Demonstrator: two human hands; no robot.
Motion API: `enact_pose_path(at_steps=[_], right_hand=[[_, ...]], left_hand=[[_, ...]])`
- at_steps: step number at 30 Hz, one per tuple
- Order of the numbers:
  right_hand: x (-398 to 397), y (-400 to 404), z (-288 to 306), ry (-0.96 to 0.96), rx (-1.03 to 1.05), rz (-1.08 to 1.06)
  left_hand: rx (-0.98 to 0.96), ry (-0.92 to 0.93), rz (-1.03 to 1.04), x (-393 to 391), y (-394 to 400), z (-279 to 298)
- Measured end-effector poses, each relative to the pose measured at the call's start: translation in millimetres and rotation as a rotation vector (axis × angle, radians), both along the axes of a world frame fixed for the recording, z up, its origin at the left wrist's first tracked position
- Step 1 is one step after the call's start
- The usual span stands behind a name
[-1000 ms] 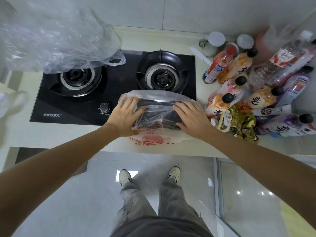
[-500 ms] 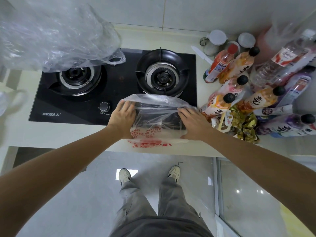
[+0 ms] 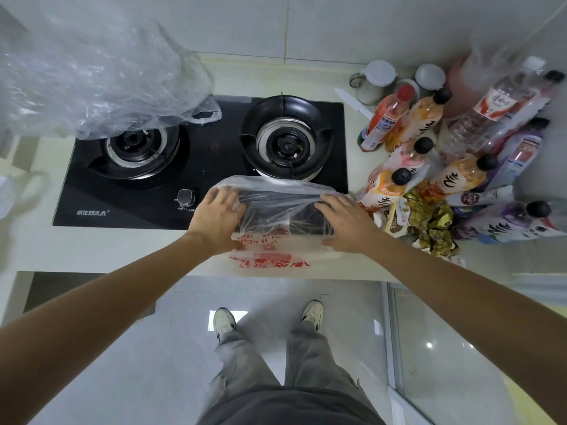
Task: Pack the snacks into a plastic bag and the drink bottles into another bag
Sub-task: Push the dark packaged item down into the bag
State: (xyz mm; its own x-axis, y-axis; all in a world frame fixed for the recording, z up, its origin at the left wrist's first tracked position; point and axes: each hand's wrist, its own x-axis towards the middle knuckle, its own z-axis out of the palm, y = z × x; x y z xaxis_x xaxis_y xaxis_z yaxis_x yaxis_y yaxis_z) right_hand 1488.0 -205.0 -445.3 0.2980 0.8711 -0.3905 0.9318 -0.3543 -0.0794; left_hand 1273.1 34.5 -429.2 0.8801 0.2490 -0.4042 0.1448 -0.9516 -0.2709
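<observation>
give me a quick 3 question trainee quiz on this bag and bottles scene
1. True or false: the drink bottles are already inside the plastic bag.
2. Which side of the stove do the snacks lie on: A left, B right?
3. Fill in: the left hand and right hand both rest on the plastic ____.

Key
1. False: they stand and lie on the counter beside it.
2. B.
3. bag.
</observation>
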Motion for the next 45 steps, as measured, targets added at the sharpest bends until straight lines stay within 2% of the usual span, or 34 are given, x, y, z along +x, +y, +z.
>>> enact_pose_path(at_steps=[5,15,24,32,36,45], right_hand=[[-18,0,12,-0.040,0.145,-0.017],[-45,-1,37,-0.038,0.217,-0.182],[-68,-10,48,-0.079,0.259,-0.237],[-81,-10,41,-0.084,0.218,-0.288],[-70,-10,29,-0.086,0.133,-0.298],[-34,-14,-14,-0.102,-0.048,-0.158]], left_hand=[[-0.084,-0.136,-0.009,-7,-5,21],[-0.151,-0.264,0.055,-16,-13,56],[-0.211,-0.303,0.082,-39,-25,54],[-0.194,-0.200,0.134,-55,-25,41],[-0.271,-0.118,0.176,-42,-22,32],[-0.214,0.018,0.173,2,-22,-6]])
